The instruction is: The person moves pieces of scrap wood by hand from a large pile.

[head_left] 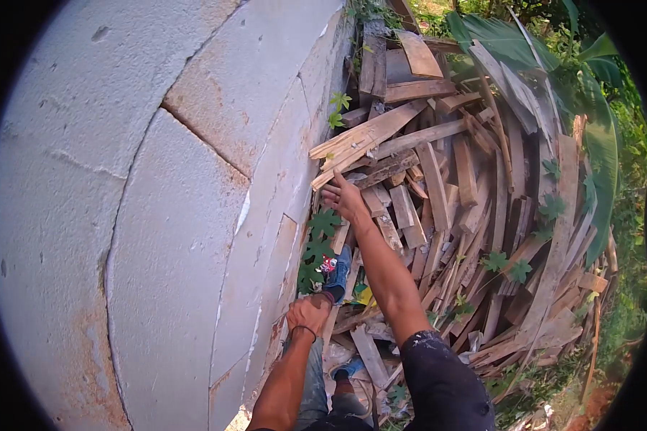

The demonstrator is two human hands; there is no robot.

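My right hand (345,199) reaches out over the woodpile with its fingers apart, just below the near end of a pale, splintered board (373,134). The thumb points up at the board's broken tip, and the hand holds nothing. Lower down, beside the wall, my left hand (309,313) lies with curled fingers over the knee of my bent leg, in jeans (313,373). A blue shoe (343,271) stands just beyond it among leaves. Short wood offcuts (404,207) lie to the right of my right hand.
A grey block wall (172,194) with cracked joints rises along my left. The heaped woodpile (467,215) fills the right, with long planks (557,237) on its outer side. Green leaves (322,248) grow between wall and wood. A banana leaf (602,165) hangs over the far side.
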